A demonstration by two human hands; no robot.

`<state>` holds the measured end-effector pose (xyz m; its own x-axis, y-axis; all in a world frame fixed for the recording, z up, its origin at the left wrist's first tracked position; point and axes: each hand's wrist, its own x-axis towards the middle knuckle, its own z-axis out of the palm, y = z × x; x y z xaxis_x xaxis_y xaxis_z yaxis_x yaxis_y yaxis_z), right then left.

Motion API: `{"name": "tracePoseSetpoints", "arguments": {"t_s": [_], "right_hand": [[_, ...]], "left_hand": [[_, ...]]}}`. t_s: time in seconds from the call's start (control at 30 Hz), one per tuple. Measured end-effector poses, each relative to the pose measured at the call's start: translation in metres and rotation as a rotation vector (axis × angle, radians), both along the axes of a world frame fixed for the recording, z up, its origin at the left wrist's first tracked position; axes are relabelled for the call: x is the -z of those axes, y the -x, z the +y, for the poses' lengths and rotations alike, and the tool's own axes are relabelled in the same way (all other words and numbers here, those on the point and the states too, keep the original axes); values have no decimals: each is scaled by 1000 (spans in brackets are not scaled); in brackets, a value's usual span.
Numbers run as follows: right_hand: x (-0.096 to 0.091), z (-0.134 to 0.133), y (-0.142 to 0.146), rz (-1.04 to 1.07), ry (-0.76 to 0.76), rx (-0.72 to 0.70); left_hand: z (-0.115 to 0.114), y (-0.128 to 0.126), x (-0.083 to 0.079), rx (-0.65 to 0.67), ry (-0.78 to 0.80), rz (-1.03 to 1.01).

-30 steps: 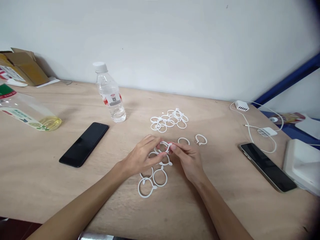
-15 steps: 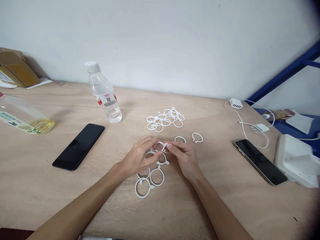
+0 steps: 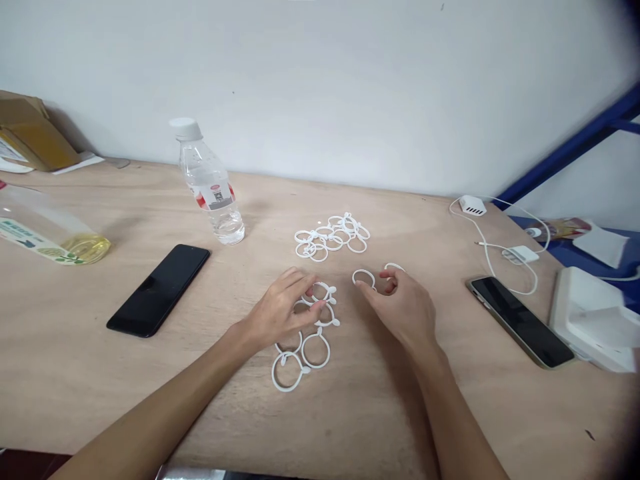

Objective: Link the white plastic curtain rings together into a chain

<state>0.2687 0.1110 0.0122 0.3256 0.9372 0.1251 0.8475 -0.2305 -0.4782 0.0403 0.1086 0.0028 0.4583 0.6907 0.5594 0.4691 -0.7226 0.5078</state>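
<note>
A chain of linked white plastic rings (image 3: 300,357) lies on the wooden table (image 3: 100,373) in front of me. My left hand (image 3: 280,310) rests on the chain's far end, its fingertips pinching the top ring (image 3: 323,291). My right hand (image 3: 403,308) is off to the right with its fingers apart, thumb and forefinger just touching a loose single ring (image 3: 363,276). Another loose ring (image 3: 394,267) peeks out behind that hand's knuckles. A heap of more white rings (image 3: 333,239) sits farther back.
A clear water bottle (image 3: 210,187) stands at the back left, with a black phone (image 3: 159,288) in front of it. An oil bottle (image 3: 55,233) lies at the far left near a cardboard box (image 3: 27,133). On the right are a second phone (image 3: 520,321), a charger with cable (image 3: 473,205) and a white box (image 3: 590,320).
My right hand has let go of the ring both hands held and moved right to the loose single ring. My left hand has stayed on the chain, lowered to the table.
</note>
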Motion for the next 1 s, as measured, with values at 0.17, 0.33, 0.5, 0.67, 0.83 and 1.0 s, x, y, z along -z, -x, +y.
{"name": "tracePoseSetpoints", "arguments": {"t_s": [0.17, 0.33, 0.5, 0.67, 0.83, 1.0], "right_hand": [[-2, -2, -3, -26, 142, -40], [5, -2, 4, 150, -81, -261], [5, -7, 16, 296, -242, -526], [7, -13, 25, 362, -264, -674], [9, -14, 27, 409, -325, -693], [4, -16, 29, 453, -421, -717]], "left_hand": [[1, 0, 2, -37, -28, -5], [-2, -1, 1, -13, -57, 24], [-4, 0, -3, -70, -42, 36], [-3, 0, 0, -198, 79, -58], [0, 0, 5, -130, 34, 55], [1, 1, 4, -116, 92, 63]]}}
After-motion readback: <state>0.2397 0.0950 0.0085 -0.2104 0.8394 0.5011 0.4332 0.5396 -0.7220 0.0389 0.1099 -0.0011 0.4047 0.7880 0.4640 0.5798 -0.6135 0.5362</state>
